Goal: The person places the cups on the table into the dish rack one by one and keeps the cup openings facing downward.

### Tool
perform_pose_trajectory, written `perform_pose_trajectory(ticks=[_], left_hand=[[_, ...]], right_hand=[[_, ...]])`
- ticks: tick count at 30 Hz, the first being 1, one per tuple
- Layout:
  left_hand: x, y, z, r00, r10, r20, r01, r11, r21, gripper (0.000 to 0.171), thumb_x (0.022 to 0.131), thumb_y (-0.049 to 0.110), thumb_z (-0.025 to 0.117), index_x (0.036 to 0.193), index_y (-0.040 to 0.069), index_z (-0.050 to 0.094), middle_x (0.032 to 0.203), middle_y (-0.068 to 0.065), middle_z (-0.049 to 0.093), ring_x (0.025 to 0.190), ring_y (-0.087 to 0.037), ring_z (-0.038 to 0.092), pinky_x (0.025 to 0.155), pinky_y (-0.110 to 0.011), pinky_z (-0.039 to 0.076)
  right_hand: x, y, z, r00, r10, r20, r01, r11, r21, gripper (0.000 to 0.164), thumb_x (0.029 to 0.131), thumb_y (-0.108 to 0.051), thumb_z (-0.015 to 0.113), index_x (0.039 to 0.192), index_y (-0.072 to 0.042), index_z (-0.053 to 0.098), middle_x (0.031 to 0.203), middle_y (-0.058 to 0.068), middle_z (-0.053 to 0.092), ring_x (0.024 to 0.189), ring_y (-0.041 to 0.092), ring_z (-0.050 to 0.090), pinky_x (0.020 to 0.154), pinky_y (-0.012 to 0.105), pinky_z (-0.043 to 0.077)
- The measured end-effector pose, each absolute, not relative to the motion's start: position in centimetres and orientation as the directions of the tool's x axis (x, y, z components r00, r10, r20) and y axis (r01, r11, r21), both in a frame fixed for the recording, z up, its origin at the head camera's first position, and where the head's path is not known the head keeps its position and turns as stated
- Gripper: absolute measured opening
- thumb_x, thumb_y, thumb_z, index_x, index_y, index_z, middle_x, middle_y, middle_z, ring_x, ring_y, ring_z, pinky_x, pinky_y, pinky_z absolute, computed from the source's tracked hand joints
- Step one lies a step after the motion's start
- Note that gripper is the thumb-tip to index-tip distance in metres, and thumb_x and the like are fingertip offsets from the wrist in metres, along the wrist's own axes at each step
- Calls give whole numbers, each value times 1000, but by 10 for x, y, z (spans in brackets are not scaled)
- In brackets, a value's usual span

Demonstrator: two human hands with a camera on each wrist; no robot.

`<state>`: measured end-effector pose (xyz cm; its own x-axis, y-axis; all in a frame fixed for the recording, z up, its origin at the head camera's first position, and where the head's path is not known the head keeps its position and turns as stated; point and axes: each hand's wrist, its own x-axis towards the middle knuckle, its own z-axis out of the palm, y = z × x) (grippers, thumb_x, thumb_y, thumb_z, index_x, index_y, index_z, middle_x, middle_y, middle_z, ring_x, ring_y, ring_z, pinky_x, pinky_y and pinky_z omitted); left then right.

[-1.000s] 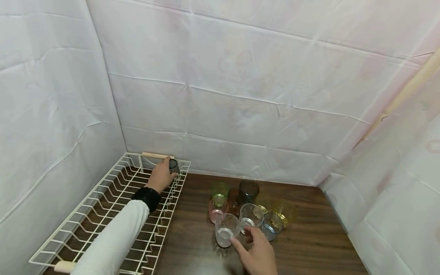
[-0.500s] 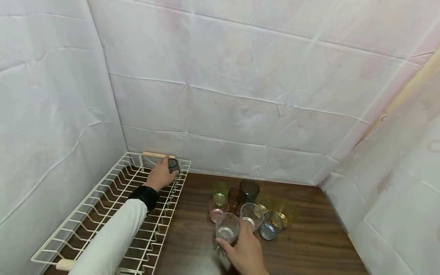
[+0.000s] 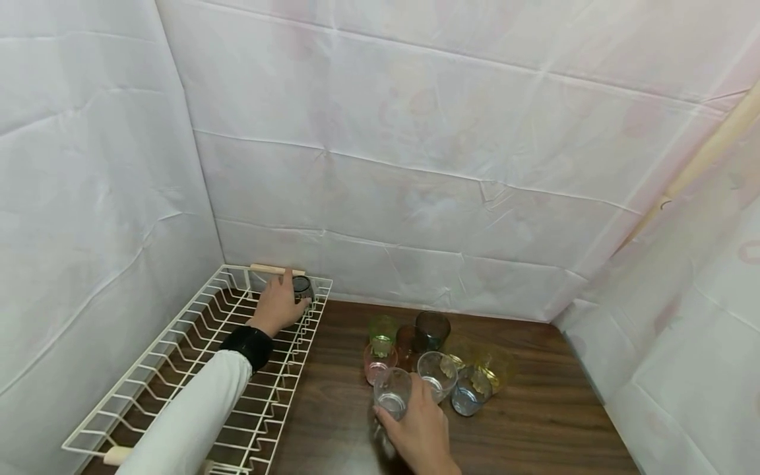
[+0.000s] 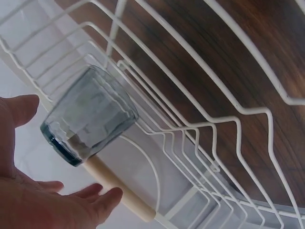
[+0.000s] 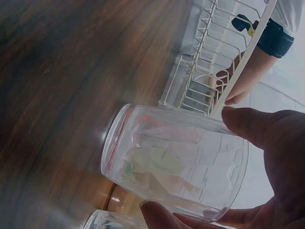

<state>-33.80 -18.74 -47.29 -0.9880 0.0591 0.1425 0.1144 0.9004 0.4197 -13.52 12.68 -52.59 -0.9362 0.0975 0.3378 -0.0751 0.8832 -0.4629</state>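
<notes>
A smoky grey glass tumbler [image 4: 90,114] stands in the far right corner of the white wire rack [image 3: 196,316], its thick dark end facing up. My left hand [image 3: 276,305] is beside it; in the left wrist view the thumb and fingers spread around it with a gap to the glass. On the wooden table, my right hand [image 3: 420,425] grips a clear glass tumbler [image 5: 176,160] between thumb and fingers. A second clear tumbler [image 3: 438,373] stands just behind that hand. A pink tumbler [image 3: 380,364] is close behind the gripped one.
Farther back cluster a green tumbler [image 3: 382,328], a brown one [image 3: 408,343] and a dark one [image 3: 433,328]. To the right are a blue tumbler [image 3: 468,398] and amber glassware [image 3: 495,363]. Wooden handles [image 3: 278,269] sit on the rack's ends. White sheeting [image 3: 415,218] walls the table.
My right hand has moved left and closed its thumb and fingers on the near clear tumbler. The left hand has stayed near the grey tumbler with its fingers eased away.
</notes>
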Motion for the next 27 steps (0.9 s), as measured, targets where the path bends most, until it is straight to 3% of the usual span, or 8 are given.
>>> perform_pose_trajectory(ticks=[5,11,15,20,27], left_hand=[[-332,-185,-468,-991,53,125,103,895,435,97,105,39,66,167,-10,8,162,-50,19,152,-67,25,119,-76,34],[-322,-182,-459,-995,48,90,84,888,451,101,105,42,66,169,-5,4,167,-47,12,158,-64,13,124,-79,23],[-316,-176,-452,-993,62,100,100,890,444,101,104,44,66,169,-5,7,167,-46,14,158,-65,12,123,-80,24],[-307,-166,-445,-987,99,127,146,880,452,97,103,42,67,168,-6,13,167,-45,18,159,-64,12,123,-81,22],[-290,-151,-425,-974,127,189,202,866,458,92,103,40,68,167,-6,20,169,-40,21,162,-60,8,124,-82,18]], right_hand=[[-136,126,-525,-943,100,316,-62,884,-463,95,71,-51,93,145,-7,54,124,16,69,71,39,72,62,52,58],[-132,126,-524,-960,94,263,-47,874,-484,100,69,-49,92,151,-7,52,130,14,64,75,35,71,66,51,60],[-130,127,-520,-976,80,202,-34,861,-507,105,68,-45,89,158,-7,47,135,16,59,73,29,66,63,46,56],[-129,127,-517,-989,76,124,-10,818,-575,107,69,-39,86,164,-16,42,139,18,55,75,24,62,63,43,53],[-126,128,-516,-981,90,171,-50,738,-673,93,67,-31,89,151,-19,51,131,13,56,80,23,61,65,39,52]])
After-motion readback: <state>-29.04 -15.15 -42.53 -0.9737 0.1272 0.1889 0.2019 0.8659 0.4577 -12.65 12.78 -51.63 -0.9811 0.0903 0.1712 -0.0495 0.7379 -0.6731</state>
